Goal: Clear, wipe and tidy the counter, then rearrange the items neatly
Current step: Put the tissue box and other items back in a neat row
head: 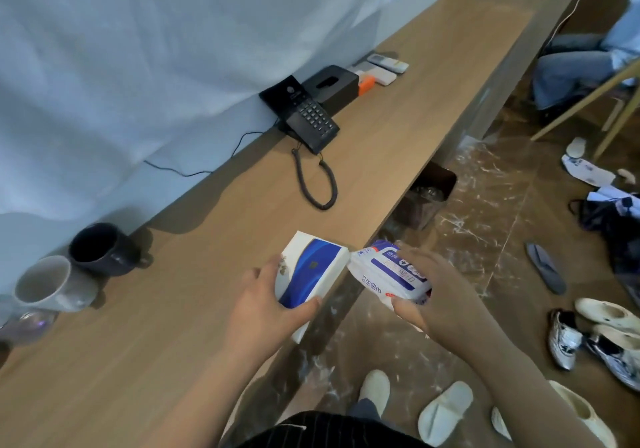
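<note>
Gripping a white-and-blue box (311, 274) in the left hand (266, 298), fingers and thumb curled round its near end, over the front edge of the table (398, 129), well nearer the viewer than the telephone (304, 115). Clutching a wet-wipes pack (388, 271) in the right hand (440, 295), just beside the box, nearer than the telephone and to its right, past the table's edge. Seen well left of the telephone, by the wall: a dark mug (100, 248) beside a pale mug (52, 285).

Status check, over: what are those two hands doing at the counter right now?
Left hand grips blue-and-white box. Right hand holds wet-wipes pack beyond counter edge. Telephone, dark mug, pale mug on counter.
</note>
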A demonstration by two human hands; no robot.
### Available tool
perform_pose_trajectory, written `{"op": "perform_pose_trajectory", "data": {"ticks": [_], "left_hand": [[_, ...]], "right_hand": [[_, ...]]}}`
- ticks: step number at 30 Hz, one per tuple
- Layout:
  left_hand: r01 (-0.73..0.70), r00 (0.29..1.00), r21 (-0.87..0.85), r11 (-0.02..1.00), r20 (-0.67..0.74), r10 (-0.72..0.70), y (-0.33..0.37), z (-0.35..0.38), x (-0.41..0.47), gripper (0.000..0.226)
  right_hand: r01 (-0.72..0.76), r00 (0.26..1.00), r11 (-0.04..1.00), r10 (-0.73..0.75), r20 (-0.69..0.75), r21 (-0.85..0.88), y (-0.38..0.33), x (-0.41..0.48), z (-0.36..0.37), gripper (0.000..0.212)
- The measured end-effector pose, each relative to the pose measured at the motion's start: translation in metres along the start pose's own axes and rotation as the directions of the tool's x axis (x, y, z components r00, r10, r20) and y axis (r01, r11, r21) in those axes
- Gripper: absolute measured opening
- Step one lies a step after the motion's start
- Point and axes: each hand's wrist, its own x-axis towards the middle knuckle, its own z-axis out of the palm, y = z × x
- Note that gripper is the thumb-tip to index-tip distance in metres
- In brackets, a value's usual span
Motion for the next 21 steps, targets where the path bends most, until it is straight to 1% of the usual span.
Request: {"op": "perform_pose_trajectory", "data": {"ticks": [3, 5, 8, 9, 12, 15, 21], "left_hand": [[0.021, 1.000, -0.018, 1.000, 0.001, -0.021, 0.034, 0.019, 0.032, 0.086], [0.045, 0.999, -0.023, 0.999, -0.008, -0.045, 0.053, 0.033, 0.053, 0.086], [0.065, 0.998, -0.026, 0.998, -0.005, -0.065, 0.076, 0.050, 0.080, 0.087], [0.064, 0.998, -0.024, 0.998, -0.003, -0.065, 0.081, 0.054, 0.088, 0.087], [0.062, 0.998, -0.018, 0.998, -0.004, -0.062, 0.094, 0.062, 0.117, 0.089], [0.069, 0.998, 0.002, 0.998, -0.012, -0.069, 0.107, 0.068, 0.158, 0.091], [0.066, 0.998, 0.003, 0.998, 0.002, -0.066, 0.133, 0.072, 0.247, 0.096]], "right_hand": [[0.008, 1.000, 0.999, -0.007, 0.028, -0.047, 0.030, 0.042, -0.025, 0.071], [0.004, 0.995, 0.999, -0.001, 0.099, -0.031, 0.047, 0.065, -0.038, 0.063], [0.047, 0.994, 0.998, -0.043, 0.100, -0.031, 0.069, 0.102, -0.057, 0.052], [0.035, 0.994, 0.999, -0.033, 0.100, -0.023, 0.070, 0.114, -0.066, 0.051], [0.049, 0.995, 0.998, -0.046, 0.083, -0.041, 0.073, 0.147, -0.087, 0.061], [0.060, 0.995, 0.998, -0.057, 0.085, -0.030, 0.079, 0.186, -0.096, 0.059], [0.072, 0.992, 0.991, -0.060, 0.111, -0.112, 0.083, 0.271, -0.112, 0.063]]}}
